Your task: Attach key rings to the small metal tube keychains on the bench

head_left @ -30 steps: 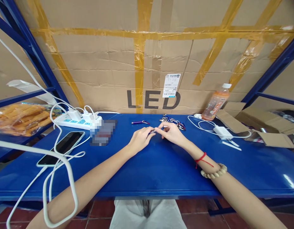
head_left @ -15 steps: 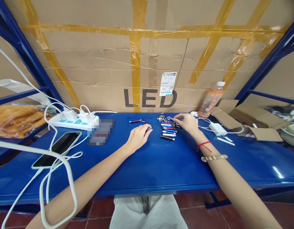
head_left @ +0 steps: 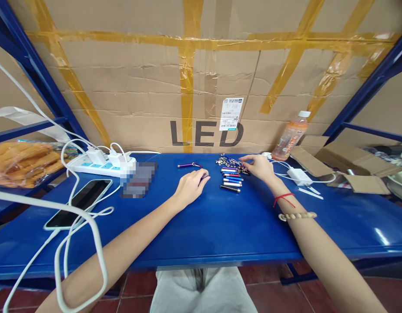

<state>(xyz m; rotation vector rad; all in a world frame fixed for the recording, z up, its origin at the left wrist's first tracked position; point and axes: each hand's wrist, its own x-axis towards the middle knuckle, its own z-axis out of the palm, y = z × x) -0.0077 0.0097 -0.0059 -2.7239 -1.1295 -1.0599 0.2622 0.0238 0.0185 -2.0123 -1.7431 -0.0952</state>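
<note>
My left hand [head_left: 189, 188] rests on the blue table [head_left: 220, 226], its fingers curled round a small purple keychain light whose tip shows at the fingertips. A row of several small keychain lights [head_left: 231, 179], blue, purple and black, lies just right of it. My right hand [head_left: 258, 167] reaches to the far end of that row and pinches at the metal clips there. A single purple keychain light [head_left: 189, 165] lies apart, behind my left hand.
A white power strip [head_left: 101, 165] with chargers and white cables sits at the left, beside a phone [head_left: 79, 203]. A drink bottle [head_left: 289, 136], a white charger [head_left: 299, 175] and an open cardboard box [head_left: 347, 169] stand at the right. Taped cardboard forms the back wall.
My right hand left my left hand and moved right and back to the row of lights, now uncovered. My left hand kept its purple light and stayed in place.
</note>
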